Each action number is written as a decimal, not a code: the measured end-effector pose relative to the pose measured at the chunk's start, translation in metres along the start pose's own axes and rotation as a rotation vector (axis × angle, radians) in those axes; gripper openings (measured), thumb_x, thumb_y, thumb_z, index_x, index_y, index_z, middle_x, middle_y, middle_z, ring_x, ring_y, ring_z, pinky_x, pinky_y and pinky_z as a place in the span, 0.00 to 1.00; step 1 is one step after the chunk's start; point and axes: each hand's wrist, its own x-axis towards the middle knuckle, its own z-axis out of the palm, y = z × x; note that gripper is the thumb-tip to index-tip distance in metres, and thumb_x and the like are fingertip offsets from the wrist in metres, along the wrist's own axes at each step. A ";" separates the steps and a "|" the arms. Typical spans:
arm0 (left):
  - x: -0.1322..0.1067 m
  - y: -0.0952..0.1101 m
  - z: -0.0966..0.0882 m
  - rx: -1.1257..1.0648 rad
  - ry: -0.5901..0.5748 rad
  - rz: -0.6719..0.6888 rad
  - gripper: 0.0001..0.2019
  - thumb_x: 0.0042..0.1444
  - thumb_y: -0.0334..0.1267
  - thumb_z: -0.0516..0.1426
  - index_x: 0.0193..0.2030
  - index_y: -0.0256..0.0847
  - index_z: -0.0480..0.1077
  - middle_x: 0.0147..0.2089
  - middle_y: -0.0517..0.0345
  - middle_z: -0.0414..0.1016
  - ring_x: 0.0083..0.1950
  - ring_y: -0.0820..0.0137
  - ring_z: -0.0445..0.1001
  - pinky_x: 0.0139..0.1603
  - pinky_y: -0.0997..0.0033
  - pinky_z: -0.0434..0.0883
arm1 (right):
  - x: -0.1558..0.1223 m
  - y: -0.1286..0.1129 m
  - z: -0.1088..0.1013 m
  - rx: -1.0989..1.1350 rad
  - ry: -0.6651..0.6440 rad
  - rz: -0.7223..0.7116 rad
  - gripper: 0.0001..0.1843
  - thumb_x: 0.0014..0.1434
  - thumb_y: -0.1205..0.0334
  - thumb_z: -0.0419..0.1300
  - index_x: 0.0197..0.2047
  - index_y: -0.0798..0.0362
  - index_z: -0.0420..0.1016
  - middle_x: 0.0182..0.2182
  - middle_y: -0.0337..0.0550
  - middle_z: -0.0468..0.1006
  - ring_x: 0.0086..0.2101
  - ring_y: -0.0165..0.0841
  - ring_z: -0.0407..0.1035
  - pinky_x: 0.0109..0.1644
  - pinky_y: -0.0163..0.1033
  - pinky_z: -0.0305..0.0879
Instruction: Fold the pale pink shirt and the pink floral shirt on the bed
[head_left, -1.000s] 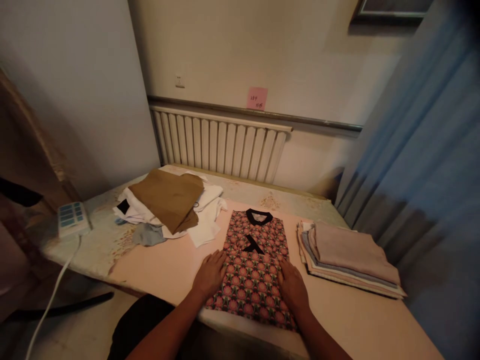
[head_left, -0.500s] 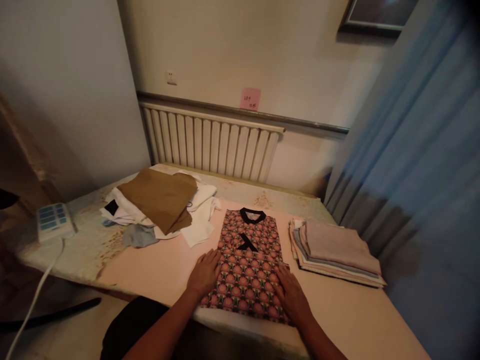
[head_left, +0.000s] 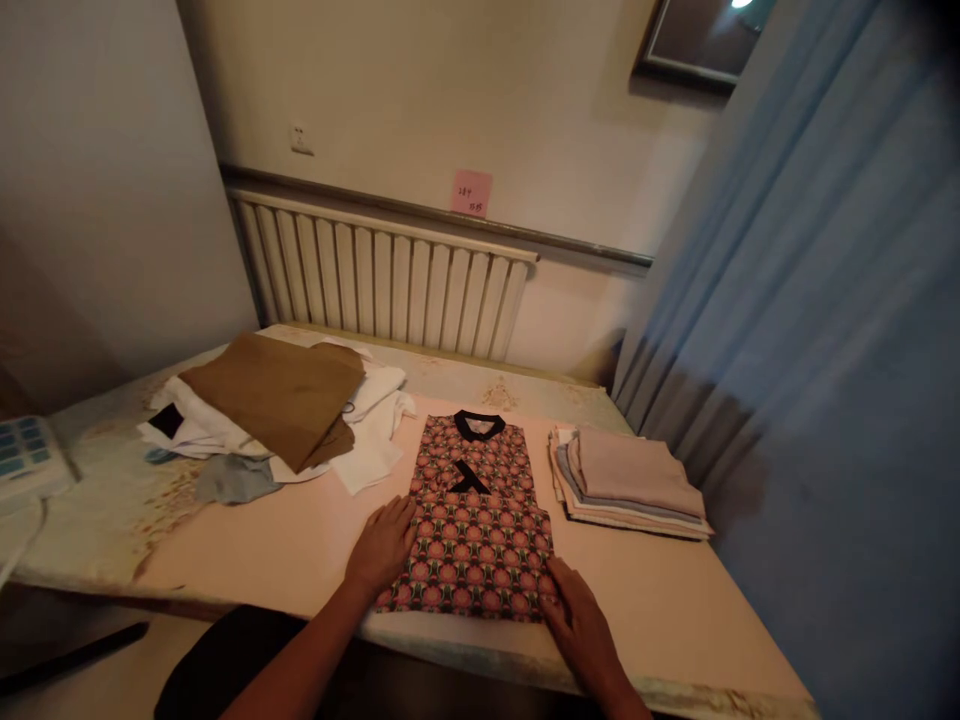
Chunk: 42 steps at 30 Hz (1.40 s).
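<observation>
A patterned shirt (head_left: 480,545) in pink, black and green lies folded in front of me, its black collar (head_left: 480,425) at the far end. A black strip crosses its upper part. My left hand (head_left: 386,540) rests along the shirt's left edge, fingers stretched out and lying flat. At the lower right edge is my right hand (head_left: 577,615), its fingers extended and its thumb on or beside the fabric. Neither hand grips the cloth as far as I can see.
A stack of folded clothes (head_left: 637,475) sits to the right. At the left is a loose heap with a brown garment (head_left: 281,395) on top. A power strip (head_left: 30,460) is at the table's left end. Behind the table (head_left: 675,620) stands a radiator (head_left: 390,275); a blue curtain (head_left: 810,350) hangs right.
My right hand has slid toward me along the shirt's right edge, which now lies straighter at the lower corner. My left hand stays at the left edge. The view has turned slightly right.
</observation>
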 end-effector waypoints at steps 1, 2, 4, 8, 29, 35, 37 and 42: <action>0.000 0.000 0.000 0.000 0.000 -0.001 0.22 0.66 0.43 0.46 0.64 0.43 0.65 0.66 0.50 0.67 0.68 0.57 0.62 0.66 0.51 0.60 | -0.003 0.000 0.000 -0.003 0.003 -0.021 0.28 0.63 0.52 0.55 0.65 0.48 0.64 0.61 0.47 0.69 0.60 0.42 0.63 0.64 0.53 0.62; 0.000 0.000 0.000 0.001 -0.001 -0.002 0.22 0.66 0.43 0.46 0.64 0.43 0.65 0.66 0.50 0.67 0.68 0.57 0.62 0.65 0.51 0.61 | -0.007 0.000 0.000 -0.005 0.003 -0.045 0.28 0.63 0.52 0.56 0.65 0.47 0.64 0.62 0.47 0.68 0.61 0.43 0.62 0.65 0.54 0.61; 0.001 0.001 -0.001 0.005 -0.009 -0.001 0.23 0.66 0.43 0.46 0.64 0.42 0.65 0.66 0.50 0.66 0.67 0.57 0.62 0.66 0.51 0.60 | -0.013 -0.001 -0.002 -0.009 -0.001 -0.087 0.29 0.62 0.54 0.57 0.66 0.46 0.62 0.64 0.46 0.65 0.62 0.43 0.60 0.66 0.54 0.59; 0.001 0.001 -0.001 0.007 -0.015 -0.005 0.22 0.66 0.43 0.46 0.63 0.40 0.66 0.66 0.48 0.66 0.68 0.56 0.62 0.66 0.51 0.60 | -0.020 -0.003 -0.005 -0.003 -0.006 -0.127 0.30 0.61 0.57 0.58 0.66 0.44 0.62 0.65 0.45 0.63 0.63 0.42 0.58 0.65 0.54 0.60; 0.002 0.004 -0.005 0.020 -0.031 -0.015 0.23 0.66 0.43 0.46 0.63 0.40 0.66 0.66 0.48 0.66 0.67 0.57 0.62 0.66 0.52 0.59 | -0.027 0.007 0.017 0.001 0.151 -0.096 0.24 0.63 0.66 0.51 0.61 0.45 0.69 0.59 0.43 0.71 0.58 0.41 0.66 0.61 0.56 0.66; 0.002 0.004 -0.006 0.033 -0.046 -0.019 0.23 0.66 0.43 0.46 0.63 0.39 0.66 0.66 0.48 0.66 0.67 0.57 0.62 0.66 0.52 0.59 | -0.027 0.010 0.019 0.014 0.196 -0.126 0.24 0.64 0.66 0.51 0.61 0.43 0.69 0.57 0.42 0.73 0.56 0.41 0.69 0.58 0.56 0.69; 0.002 0.005 -0.006 0.044 -0.049 -0.014 0.22 0.67 0.43 0.45 0.63 0.39 0.66 0.66 0.47 0.66 0.67 0.57 0.62 0.66 0.52 0.59 | -0.027 0.009 0.019 0.019 0.200 -0.126 0.24 0.64 0.66 0.51 0.61 0.43 0.69 0.57 0.43 0.73 0.56 0.42 0.69 0.58 0.57 0.69; 0.002 0.005 -0.006 0.053 -0.041 -0.009 0.22 0.67 0.42 0.46 0.63 0.39 0.66 0.66 0.47 0.66 0.67 0.57 0.63 0.66 0.52 0.59 | -0.028 0.006 0.017 0.040 0.212 -0.132 0.22 0.65 0.65 0.52 0.60 0.45 0.70 0.56 0.45 0.74 0.55 0.43 0.69 0.58 0.58 0.69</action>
